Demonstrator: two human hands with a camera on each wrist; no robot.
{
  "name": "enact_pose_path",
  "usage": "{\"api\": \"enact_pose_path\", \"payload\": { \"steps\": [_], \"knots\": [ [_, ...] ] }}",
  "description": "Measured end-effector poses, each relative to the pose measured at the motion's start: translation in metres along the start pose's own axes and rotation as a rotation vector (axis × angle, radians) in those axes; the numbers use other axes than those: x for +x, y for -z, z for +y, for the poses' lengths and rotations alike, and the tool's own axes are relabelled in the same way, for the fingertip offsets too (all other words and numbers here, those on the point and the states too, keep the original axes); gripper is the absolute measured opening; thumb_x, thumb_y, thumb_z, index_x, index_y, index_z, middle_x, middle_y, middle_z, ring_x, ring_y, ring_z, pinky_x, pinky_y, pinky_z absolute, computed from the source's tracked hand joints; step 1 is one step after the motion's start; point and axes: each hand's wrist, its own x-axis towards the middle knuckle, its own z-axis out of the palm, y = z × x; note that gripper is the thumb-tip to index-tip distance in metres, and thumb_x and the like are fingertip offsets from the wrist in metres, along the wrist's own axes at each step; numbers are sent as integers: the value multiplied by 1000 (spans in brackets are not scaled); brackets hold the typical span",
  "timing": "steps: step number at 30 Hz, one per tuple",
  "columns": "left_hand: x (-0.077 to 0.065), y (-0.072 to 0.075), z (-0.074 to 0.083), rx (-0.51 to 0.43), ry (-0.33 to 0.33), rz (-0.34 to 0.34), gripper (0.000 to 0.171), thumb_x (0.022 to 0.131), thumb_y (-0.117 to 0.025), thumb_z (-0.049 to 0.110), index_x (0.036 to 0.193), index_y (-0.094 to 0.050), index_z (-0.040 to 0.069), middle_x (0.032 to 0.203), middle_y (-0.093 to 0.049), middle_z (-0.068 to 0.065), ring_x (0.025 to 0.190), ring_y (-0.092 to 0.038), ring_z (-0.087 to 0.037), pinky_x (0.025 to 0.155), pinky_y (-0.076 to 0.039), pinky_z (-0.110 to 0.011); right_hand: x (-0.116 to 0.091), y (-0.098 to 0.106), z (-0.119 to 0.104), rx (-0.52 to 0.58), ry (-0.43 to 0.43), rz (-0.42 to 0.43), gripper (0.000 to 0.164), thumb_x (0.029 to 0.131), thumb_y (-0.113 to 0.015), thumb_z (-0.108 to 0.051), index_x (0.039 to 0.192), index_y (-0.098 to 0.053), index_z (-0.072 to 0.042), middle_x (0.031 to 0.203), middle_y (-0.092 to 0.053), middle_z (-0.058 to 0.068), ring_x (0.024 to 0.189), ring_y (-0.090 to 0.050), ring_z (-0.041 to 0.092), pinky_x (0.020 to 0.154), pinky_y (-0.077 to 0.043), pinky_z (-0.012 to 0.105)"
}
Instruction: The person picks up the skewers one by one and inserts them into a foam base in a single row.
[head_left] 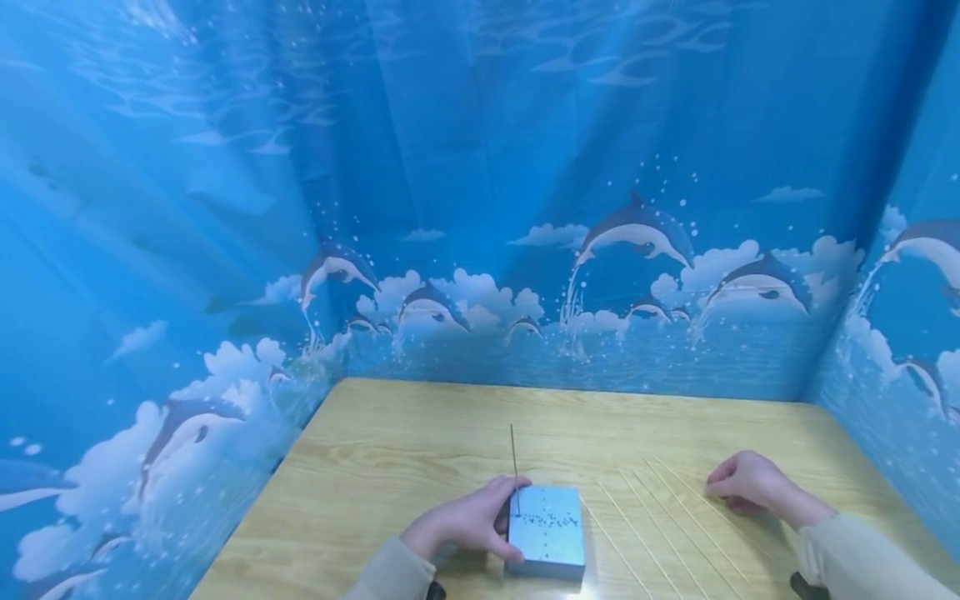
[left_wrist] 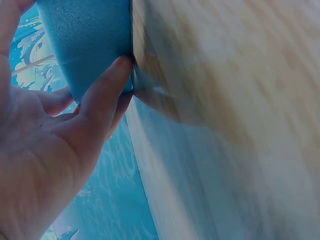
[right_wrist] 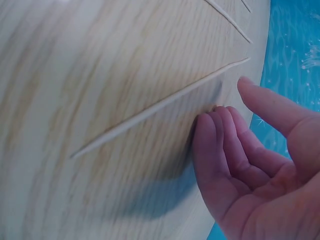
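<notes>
A square grey-blue foam block (head_left: 558,542) sits on the table, its top dotted with small dark holes. One thin dark stick (head_left: 513,458) stands upright near its left edge. My left hand (head_left: 472,521) grips the block's left side, thumb toward the front and fingers behind; the left wrist view shows its fingertips against the blue foam (left_wrist: 90,45) close to the tabletop. Off to the right, my right hand (head_left: 750,483) is low over the table beside a pale thin wooden stick (right_wrist: 160,107). Its fingers are bent softly, with the thumb apart and nothing between them.
Several more pale sticks (head_left: 678,521) lie slantwise on the wooden table (head_left: 420,433) between block and right hand. Blue curtains (head_left: 480,208) printed with dolphins and clouds close off the back and both sides.
</notes>
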Motion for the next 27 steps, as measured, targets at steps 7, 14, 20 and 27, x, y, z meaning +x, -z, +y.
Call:
{"api": "enact_pose_path", "payload": {
  "steps": [7, 14, 20, 27],
  "knots": [
    [3, 0, -2, -11, 23, -10, 101, 69, -87, 39, 151, -32, 19, 138, -47, 4, 132, -45, -12, 118, -36, -39, 1, 0, -4, 5, -20, -36, 22, 80, -76, -8, 93, -67, 7, 74, -63, 5, 61, -60, 14, 59, -58, 28],
    [3, 0, -2, -15, 16, -10, 101, 69, -87, 38, 152, -31, 20, 139, -46, 4, 134, -44, -14, 119, -35, -39, 3, 8, -1, 86, -72, -135, 18, 84, -73, -10, 95, -69, 4, 69, -67, 3, 60, -62, 10, 58, -58, 24],
    [4, 1, -1, -14, 20, -12, 101, 70, -87, 40, 152, -31, 21, 139, -46, 5, 133, -44, -14, 119, -35, -39, 4, 9, -1, 56, -55, -171, 17, 81, -76, -11, 90, -72, 2, 63, -65, -1, 54, -59, 4, 54, -55, 19],
    [4, -1, -1, -11, 43, -15, 100, 69, -87, 39, 151, -33, 22, 140, -46, 4, 134, -44, -15, 118, -36, -41, 9, 0, -7, -88, -85, -121, 13, 78, -80, -12, 78, -70, -3, 58, -60, -1, 50, -53, 5, 51, -52, 18]
  ]
}}
